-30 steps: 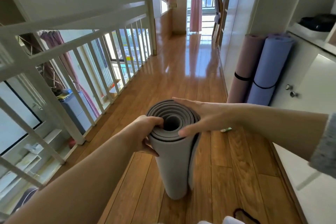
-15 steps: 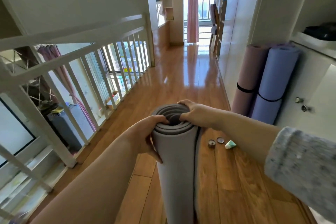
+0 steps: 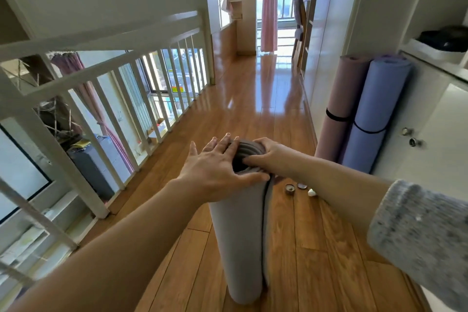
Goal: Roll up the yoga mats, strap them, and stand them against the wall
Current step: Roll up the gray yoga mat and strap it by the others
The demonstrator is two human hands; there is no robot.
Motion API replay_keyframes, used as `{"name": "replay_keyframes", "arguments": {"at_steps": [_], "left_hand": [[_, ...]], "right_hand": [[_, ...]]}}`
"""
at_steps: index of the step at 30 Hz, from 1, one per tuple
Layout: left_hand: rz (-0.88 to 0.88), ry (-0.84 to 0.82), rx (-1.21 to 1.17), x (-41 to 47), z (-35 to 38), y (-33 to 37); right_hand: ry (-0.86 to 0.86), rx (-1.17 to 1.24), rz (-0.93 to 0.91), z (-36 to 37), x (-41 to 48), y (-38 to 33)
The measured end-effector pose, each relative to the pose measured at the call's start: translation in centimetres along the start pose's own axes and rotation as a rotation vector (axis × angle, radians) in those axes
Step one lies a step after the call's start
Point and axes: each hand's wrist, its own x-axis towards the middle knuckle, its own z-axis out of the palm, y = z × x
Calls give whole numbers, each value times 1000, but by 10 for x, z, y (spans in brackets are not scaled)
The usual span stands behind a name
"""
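One grey mat [image 3: 238, 235], rolled, upright on floor [image 3: 316, 248]; left hand [image 3: 215, 167] spread flat on top, right hand [image 3: 269, 157] pinching rim.

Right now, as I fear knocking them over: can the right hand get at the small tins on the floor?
Probably, once freed: the tins lie uncovered beside the grey mat, but the right hand grips the mat's top rim, high above them.

The left hand [image 3: 215, 167] no longer grips the side of the grey rolled mat [image 3: 240, 235]; it now lies flat, straight fingers spread over the roll's top end at the frame's centre. The right hand [image 3: 268, 157], flat a second ago, now curls round the rim.
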Motion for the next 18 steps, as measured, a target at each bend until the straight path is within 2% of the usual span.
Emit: {"name": "replay_keyframes", "arguments": {"at_steps": [3,5,7,10,15,17,18], "left_hand": [[-41,-49,23,1,-7,-7],[-24,-45,26,2,-5,-5],[7,-20,20,3,-3,1],[10,-35,37,6,-4,8],[-70,-96,-2,6,-7,19],[-92,-100,17,6,-4,26],[-105,-103,28,7,-4,27]], "right_hand": [[-112,444,4,-6,-14,25],[-225,547,-96,-5,-23,44],[-243,357,-140,-2,-26,56],[-90,56,-180,14,-27,59],[161,81,-253,30,-27,54],[268,-24,-269,26,-28,54],[266,-140,-253,21,-29,52]]}}
